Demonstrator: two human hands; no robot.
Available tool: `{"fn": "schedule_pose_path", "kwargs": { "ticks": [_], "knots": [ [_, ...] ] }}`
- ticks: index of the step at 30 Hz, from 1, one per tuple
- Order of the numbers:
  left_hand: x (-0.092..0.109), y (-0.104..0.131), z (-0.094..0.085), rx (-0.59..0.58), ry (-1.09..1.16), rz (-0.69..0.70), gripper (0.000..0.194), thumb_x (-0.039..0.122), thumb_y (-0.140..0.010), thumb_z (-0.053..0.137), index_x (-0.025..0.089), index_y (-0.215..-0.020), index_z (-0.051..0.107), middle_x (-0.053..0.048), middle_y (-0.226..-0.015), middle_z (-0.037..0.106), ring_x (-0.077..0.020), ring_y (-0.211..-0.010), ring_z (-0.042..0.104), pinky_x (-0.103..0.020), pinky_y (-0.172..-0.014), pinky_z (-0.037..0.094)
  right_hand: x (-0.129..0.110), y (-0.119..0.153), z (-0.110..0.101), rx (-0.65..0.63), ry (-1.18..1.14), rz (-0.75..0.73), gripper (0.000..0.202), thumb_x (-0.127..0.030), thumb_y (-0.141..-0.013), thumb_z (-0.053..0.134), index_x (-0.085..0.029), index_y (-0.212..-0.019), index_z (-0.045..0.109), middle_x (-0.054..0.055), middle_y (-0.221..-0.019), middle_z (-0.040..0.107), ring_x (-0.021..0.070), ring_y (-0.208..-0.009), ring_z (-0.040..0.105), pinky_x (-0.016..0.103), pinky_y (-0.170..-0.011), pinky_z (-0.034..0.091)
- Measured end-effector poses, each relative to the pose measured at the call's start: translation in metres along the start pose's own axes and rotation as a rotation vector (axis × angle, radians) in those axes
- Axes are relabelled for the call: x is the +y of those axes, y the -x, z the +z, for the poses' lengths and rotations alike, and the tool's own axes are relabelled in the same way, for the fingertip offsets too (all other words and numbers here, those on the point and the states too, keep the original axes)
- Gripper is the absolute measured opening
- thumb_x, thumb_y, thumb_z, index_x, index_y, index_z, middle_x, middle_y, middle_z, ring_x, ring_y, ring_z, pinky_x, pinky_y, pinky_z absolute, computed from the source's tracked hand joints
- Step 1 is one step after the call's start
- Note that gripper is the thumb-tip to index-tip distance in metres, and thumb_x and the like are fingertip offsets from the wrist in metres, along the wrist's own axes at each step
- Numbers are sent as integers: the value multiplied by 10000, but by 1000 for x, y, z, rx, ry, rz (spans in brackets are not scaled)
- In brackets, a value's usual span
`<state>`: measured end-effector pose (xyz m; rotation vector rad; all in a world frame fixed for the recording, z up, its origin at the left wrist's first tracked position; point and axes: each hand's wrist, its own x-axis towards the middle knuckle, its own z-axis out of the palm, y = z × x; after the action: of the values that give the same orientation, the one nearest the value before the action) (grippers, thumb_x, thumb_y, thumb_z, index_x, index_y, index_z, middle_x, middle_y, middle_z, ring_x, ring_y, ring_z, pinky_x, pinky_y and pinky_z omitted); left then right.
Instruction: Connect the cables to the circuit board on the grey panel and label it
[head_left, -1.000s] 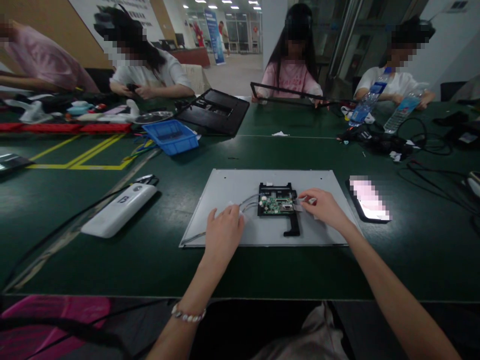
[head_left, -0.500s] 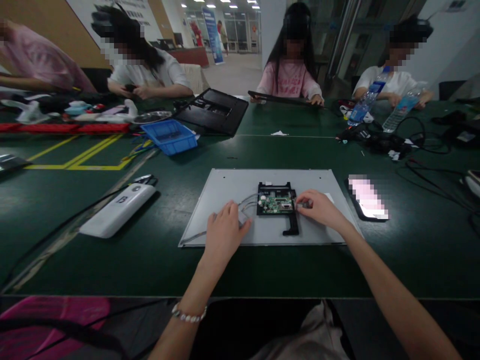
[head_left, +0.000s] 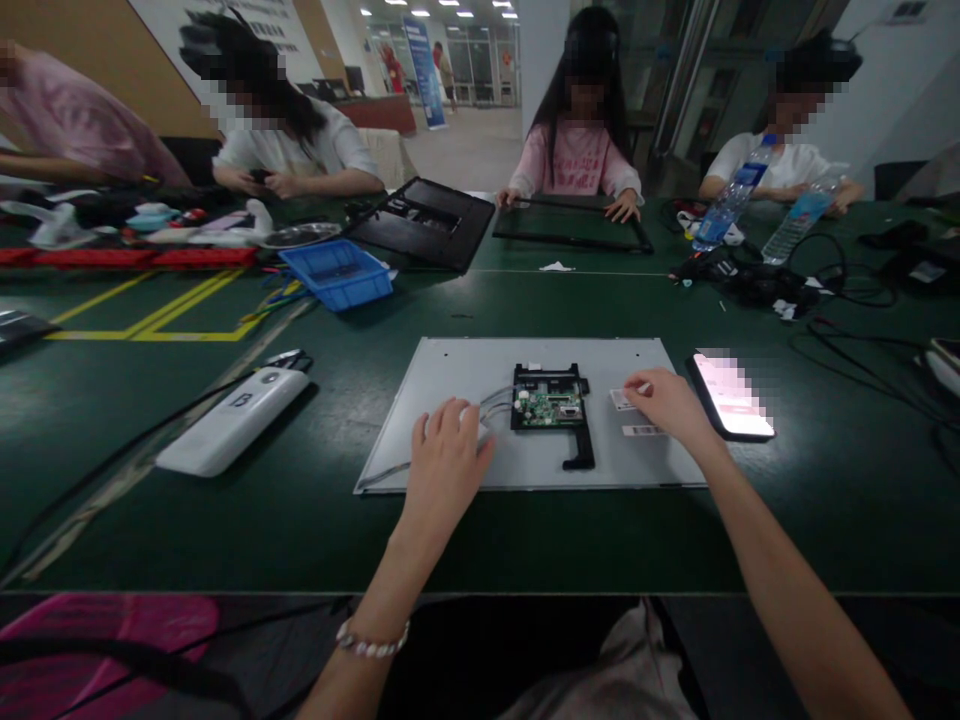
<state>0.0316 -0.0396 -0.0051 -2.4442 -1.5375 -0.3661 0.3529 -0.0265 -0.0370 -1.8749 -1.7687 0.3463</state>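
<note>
While contents of the blue bin (head_left: 352,296) blur, both hands (head_left: 448,450) (head_left: 670,404) half-curl, grip unclear.

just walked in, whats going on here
A pale panel bears a circuit board in a black bracket. A person's left hand is beside the cables; any grip is hidden. The right hand is at a white label, apart from the board. Across the table, another person's hands touch a black frame.

The left hand (head_left: 448,452) partly covers grey cables (head_left: 495,406) beside a circuit board (head_left: 550,405) in a black frame (head_left: 582,446) on a pale panel (head_left: 465,370); the right hand (head_left: 669,402) is at white labels (head_left: 643,431), near a phone (head_left: 729,395) on the surface (head_left: 570,545).
</note>
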Motion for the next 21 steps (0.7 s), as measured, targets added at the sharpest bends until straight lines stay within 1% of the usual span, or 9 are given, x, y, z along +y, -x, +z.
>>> {"fn": "schedule_pose_path", "kwargs": {
  "ticks": [2,4,5,7,9,12,16,19,21],
  "knots": [
    [0,-2,-4,-50,-13,30,197,185,-879,416,181,-1015,559,-105,-1038,628,-256,-997,563,-439,-946,368,1,-1,1,34,29,-1,220,-311,-794,535,-181,-882,690,95,-950,616,174,-695,590,325,-688,437],
    [-2,-5,-8,-88,-23,51,231,148,-890,365,191,-923,590,-79,-903,656,-235,-889,599,-425,-927,379,1,-1,1,43,18,2,242,-314,-809,518,-178,-922,683,100,-994,599,166,-689,588,326,-707,438],
    [-3,-6,-11,-89,-27,55,249,146,-896,353,194,-891,597,-73,-872,660,-229,-860,608,-421,-927,378,1,-1,1,40,7,3,245,-314,-813,513,-178,-930,681,98,-1003,597,165,-689,589,325,-708,439],
    [-7,-9,-16,-49,-32,51,266,155,-907,345,198,-864,605,-66,-887,670,-218,-857,618,-414,-951,361,0,-2,1,36,-8,-1,238,-306,-815,511,-177,-931,676,95,-1009,601,170,-707,594,324,-713,440],
    [-14,-13,-19,24,-32,28,268,173,-913,350,199,-860,611,-65,-946,676,-213,-899,619,-410,-979,338,0,-2,0,41,-13,-7,231,-292,-815,512,-175,-936,670,91,-1001,608,175,-738,599,324,-731,442],
    [-28,-19,-17,83,-30,-3,263,191,-905,371,199,-854,629,-71,-987,680,-220,-946,615,-416,-981,331,-1,-1,0,37,-4,-12,224,-281,-820,506,-172,-938,662,84,-986,618,180,-773,605,329,-760,444],
    [-47,-23,-4,47,15,-5,254,200,-884,393,210,-882,647,-76,-993,684,-224,-977,613,-434,-986,318,-3,1,3,60,7,-49,232,-287,-832,500,-179,-974,649,88,-1034,617,209,-878,601,354,-804,448],
    [-53,-23,5,18,56,-26,238,212,-864,417,209,-925,647,-87,-1021,676,-240,-1022,593,-462,-987,305,-9,-3,7,107,-18,-147,279,-267,-841,496,-182,-1078,616,96,-1096,605,226,-1011,563,374,-888,428],
    [-53,-23,7,8,75,-40,228,234,-860,432,205,-948,640,-89,-1041,670,-245,-1018,592,-471,-986,302,-18,-11,11,105,-43,-228,312,-249,-849,490,-182,-1136,590,97,-1139,596,219,-1062,542,373,-927,413]
  ]
}}
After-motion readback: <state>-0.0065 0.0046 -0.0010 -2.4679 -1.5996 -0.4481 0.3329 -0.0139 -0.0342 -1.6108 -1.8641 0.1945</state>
